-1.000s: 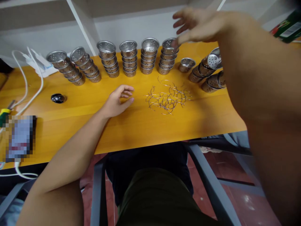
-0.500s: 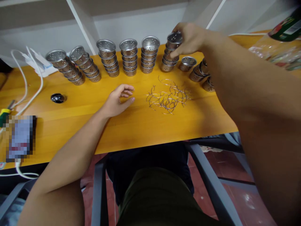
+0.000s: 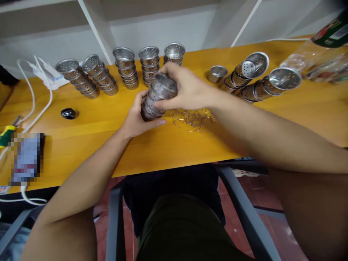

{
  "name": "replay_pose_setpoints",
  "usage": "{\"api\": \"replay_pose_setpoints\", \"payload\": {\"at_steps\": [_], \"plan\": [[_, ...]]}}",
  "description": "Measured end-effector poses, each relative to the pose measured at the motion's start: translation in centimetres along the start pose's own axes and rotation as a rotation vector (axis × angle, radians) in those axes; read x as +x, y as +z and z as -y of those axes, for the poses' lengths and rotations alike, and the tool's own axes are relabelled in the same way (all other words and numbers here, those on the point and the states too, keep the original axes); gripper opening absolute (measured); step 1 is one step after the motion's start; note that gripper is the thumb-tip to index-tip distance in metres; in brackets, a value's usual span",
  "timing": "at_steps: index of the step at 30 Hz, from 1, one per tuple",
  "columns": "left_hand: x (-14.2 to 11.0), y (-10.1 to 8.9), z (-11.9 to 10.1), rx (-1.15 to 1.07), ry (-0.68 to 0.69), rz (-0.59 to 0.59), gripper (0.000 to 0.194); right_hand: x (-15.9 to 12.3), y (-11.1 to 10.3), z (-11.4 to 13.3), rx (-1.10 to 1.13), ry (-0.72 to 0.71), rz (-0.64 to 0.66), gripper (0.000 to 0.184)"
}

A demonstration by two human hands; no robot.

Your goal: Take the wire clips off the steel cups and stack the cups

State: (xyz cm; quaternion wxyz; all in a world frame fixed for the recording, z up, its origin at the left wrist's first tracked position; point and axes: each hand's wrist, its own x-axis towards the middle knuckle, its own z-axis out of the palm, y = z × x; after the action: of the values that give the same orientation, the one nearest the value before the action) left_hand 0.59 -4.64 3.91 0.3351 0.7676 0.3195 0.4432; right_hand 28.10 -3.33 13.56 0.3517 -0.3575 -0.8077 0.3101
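Both hands hold a stack of perforated metal cups [image 3: 157, 96], tilted, just above the yellow table [image 3: 81, 145]. My right hand [image 3: 187, 90] grips the top of the stack from above. My left hand [image 3: 137, 119] cups its lower end from the left. A heap of thin wire clips [image 3: 194, 119] lies on the table right behind and under my right wrist. More stacks of the same cups [image 3: 125, 67] stand in a row along the far edge.
Two leaning cup stacks [image 3: 102, 76] stand at the far left, and toppled stacks [image 3: 250, 70] lie at the right near a single cup [image 3: 216, 73]. White cables [image 3: 32, 90], a black knob [image 3: 68, 113], a screwdriver handle [image 3: 5, 131] and a plastic bottle [image 3: 320, 58] are also there.
My right hand lifted a stack of cups from the back row and brought it toward me. My left hand rose from the table and closed on its lower end.
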Motion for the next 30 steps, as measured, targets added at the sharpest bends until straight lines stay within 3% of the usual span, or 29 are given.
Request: {"api": "replay_pose_setpoints", "payload": {"at_steps": [3, 6, 12, 23, 27, 30], "plan": [[-0.1, -0.5, 0.1, 0.071, -0.023, -0.034, 0.095, 0.1, 3.8, -1.5, -0.014, -0.045, -0.042, 0.079], [-0.2, -0.9, 0.1, 0.12, -0.058, -0.049, 0.081, 0.3, 4.9, -2.3, -0.009, -0.064, -0.054, 0.077], [-0.2, -0.9, -0.8, 0.099, -0.049, -0.029, 0.071, 0.3, 3.8, -2.0, 0.036, -0.125, -0.016, 0.079], [-0.1, -1.1, -1.7, -0.023, -0.074, 0.118, 0.082, -0.7, 2.9, -3.2, -0.07, -0.157, 0.036, 0.092], [-0.1, -1.0, -1.5, -0.052, -0.07, 0.162, 0.083, -0.9, 2.9, -2.9, -0.113, -0.202, 0.027, 0.085], [0.0, -0.9, -1.3, -0.023, -0.035, 0.124, 0.094, -0.9, 3.3, -2.4, -0.158, -0.232, -0.015, 0.08]]}}
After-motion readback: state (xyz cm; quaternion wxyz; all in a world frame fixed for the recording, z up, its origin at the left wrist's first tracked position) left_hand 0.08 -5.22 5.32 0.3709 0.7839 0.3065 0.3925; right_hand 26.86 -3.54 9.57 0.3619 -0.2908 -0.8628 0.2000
